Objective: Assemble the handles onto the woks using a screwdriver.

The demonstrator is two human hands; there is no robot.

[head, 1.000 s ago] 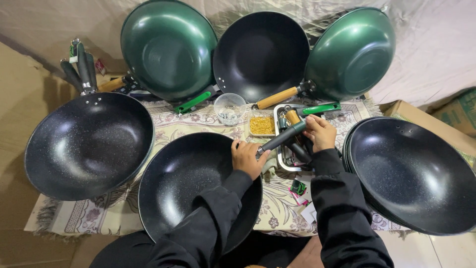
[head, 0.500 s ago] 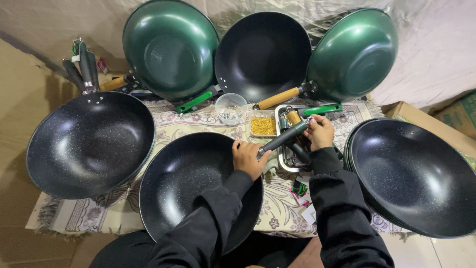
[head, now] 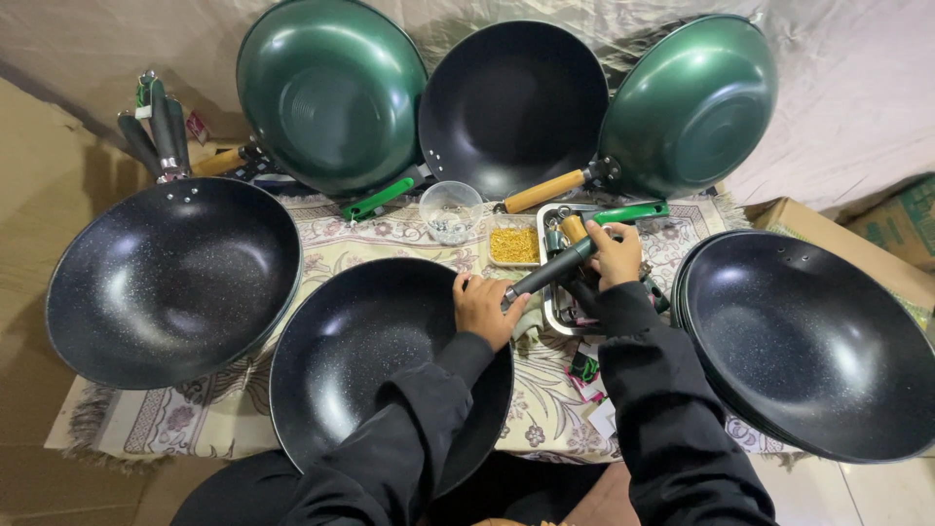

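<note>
Wok (head: 370, 370) rim under left hand (head: 484, 309) — right hand (head: 614, 255) fingers wrap its dark handle (head: 550, 270).

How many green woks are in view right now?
2, both propped against the back wall: one glossy green wok at the left, one at the right. Others may be hidden in the stacks.

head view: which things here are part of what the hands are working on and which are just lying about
In hand:
black wok
dark handle
left hand
right hand

Lying about:
green woks
stack of black woks
clear cup
metal tray
</note>
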